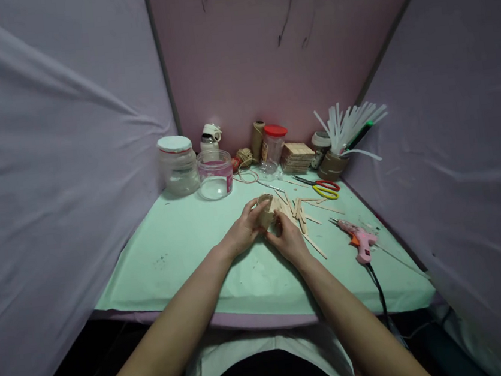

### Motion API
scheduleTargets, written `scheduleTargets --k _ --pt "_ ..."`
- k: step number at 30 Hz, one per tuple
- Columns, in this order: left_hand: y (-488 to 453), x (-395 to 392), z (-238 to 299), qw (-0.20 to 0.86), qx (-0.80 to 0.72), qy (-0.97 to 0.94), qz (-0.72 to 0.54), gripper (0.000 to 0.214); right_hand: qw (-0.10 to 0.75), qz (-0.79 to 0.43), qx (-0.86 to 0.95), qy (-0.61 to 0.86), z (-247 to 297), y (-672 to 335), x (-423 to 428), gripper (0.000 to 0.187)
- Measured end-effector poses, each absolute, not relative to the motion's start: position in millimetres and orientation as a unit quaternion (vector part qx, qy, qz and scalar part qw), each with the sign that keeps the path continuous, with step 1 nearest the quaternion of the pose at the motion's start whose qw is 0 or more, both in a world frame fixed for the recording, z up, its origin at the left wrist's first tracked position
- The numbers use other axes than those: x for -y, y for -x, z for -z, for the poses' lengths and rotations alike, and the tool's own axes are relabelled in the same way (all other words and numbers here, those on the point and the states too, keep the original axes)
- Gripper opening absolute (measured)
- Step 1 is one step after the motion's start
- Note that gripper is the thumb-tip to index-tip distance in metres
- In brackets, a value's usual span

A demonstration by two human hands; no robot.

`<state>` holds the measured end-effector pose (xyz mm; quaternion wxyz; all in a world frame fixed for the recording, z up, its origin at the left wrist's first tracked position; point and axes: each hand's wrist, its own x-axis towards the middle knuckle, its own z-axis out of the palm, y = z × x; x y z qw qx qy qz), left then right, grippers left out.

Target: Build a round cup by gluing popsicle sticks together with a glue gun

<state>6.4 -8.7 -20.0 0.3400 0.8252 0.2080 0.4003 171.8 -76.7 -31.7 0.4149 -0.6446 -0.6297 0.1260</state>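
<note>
In front of me, a small brown piece [267, 215] that looks like a cardboard tube is held just above the table. My left hand [246, 226] wraps round its left side, thumb and fingers closed on it. The fingers of my right hand [285, 236] pinch its lower right edge; their tips are partly hidden. Loose wooden sticks [299, 214] lie in a heap right behind and to the right of both hands.
A pink glue gun [359, 241] with a black cord lies at right. Scissors [325, 188] lie behind the sticks. Along the back stand clear jars [215, 177], a twine ball [244, 157], a red-lidded jar [273, 146], stacked wooden squares [296, 157] and a holder [332, 165] of white glue sticks.
</note>
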Motion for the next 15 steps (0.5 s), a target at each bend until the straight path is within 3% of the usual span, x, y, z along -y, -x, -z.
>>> scheduleTargets --k 6,11,15 --pt "-6.4 11.3 13.6 0.518 -0.238 -0.715 -0.405 0.098 0.487 -0.148 0.611 0.606 27.7 -173.3 79.0 0.067" --pt "-8.5 9.9 10.5 0.605 -0.29 -0.616 -0.413 0.109 0.502 -0.18 0.601 0.595 21.8 -174.5 82.6 0.059" --pt "-12.8 10.3 9.1 0.641 -0.298 -0.565 -0.425 0.094 0.504 -0.187 0.612 0.58 18.5 -173.0 84.6 0.054"
